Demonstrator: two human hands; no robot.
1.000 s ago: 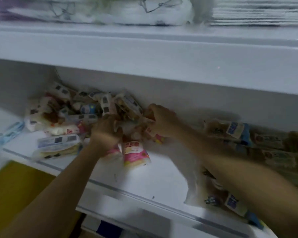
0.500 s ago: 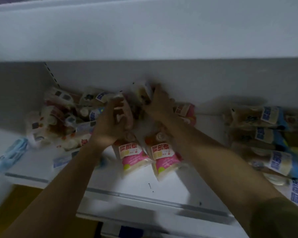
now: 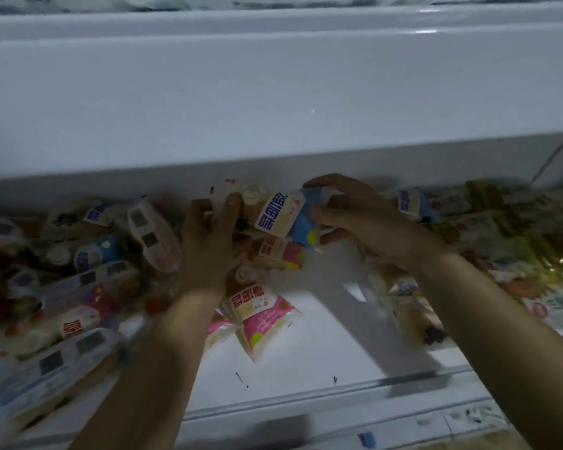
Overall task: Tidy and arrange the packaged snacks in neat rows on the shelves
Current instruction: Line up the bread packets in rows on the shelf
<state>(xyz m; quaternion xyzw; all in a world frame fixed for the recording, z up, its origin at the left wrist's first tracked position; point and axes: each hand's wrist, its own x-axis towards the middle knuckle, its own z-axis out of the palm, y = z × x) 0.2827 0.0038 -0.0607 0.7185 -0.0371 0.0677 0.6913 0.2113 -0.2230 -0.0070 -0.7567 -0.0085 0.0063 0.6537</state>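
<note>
Both hands up at the back of the white shelf [image 3: 306, 352], sharing one blue packet [image 3: 286, 219] held clear of the shelf floor, label facing the camera. Left hand [image 3: 208, 248]: fingers curled, thumb pressed on the packet's left end, where a cream swirl shows through the wrapper. Right hand [image 3: 361, 219]: fingers arched over the packet's right end, thumb under it, pinching the blue edge. Directly beneath the blue packet, a second packet with a pink spotted end [image 3: 280, 254], partly hidden by the hands; whether either hand touches it cannot be told. Below that, pink packet [image 3: 260, 313] flat on the shelf, near the left wrist, pointing toward the front edge. Left of the arms: loose pile [image 3: 78, 274] of mixed packets, tilted and overlapping, much of it motion-blurred. Right of the arms: more packets [image 3: 507, 241], blue-labelled and yellow-green, lying side by side, blurred. Upper shelf front [image 3: 273, 92] spans the frame above
</note>
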